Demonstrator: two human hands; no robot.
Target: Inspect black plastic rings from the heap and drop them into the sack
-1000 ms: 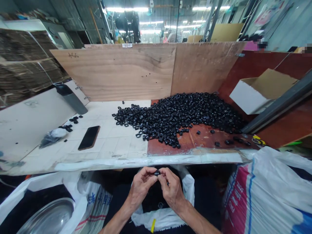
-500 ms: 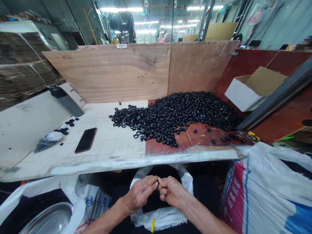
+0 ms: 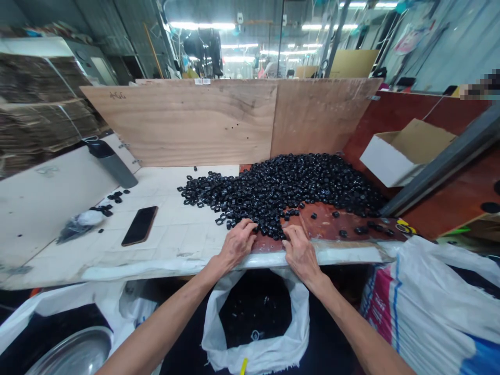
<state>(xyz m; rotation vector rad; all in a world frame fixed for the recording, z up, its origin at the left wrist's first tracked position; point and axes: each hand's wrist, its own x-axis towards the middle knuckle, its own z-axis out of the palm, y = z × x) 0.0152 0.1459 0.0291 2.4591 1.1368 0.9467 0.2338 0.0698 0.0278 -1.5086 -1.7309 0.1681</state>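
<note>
A large heap of small black ring-like parts (image 3: 304,179) lies on the table, spreading from the red surface onto the pale one. My left hand (image 3: 239,242) is at the heap's front edge, its fingers curled against the black parts. Just to the right, my right hand (image 3: 300,252) touches the front tip of the heap with bent fingers. Whatever is between the fingertips of either hand is too small to make out. Below the table edge, between my forearms, a white woven sack (image 3: 255,359) stands open with black parts inside.
A phone (image 3: 139,226) and a plastic bag (image 3: 80,224) lie at the left, near a dark grey tube (image 3: 115,166). An open carton (image 3: 406,151) sits behind a slanted metal bar (image 3: 441,161). Full sacks (image 3: 433,302) stand at the lower right, with a metal bowl (image 3: 74,354) lower left.
Both hands have moved up and forward from above the sack to the heap's front edge, and have drawn apart. The sack's opening now shows. The view has shifted slightly.
</note>
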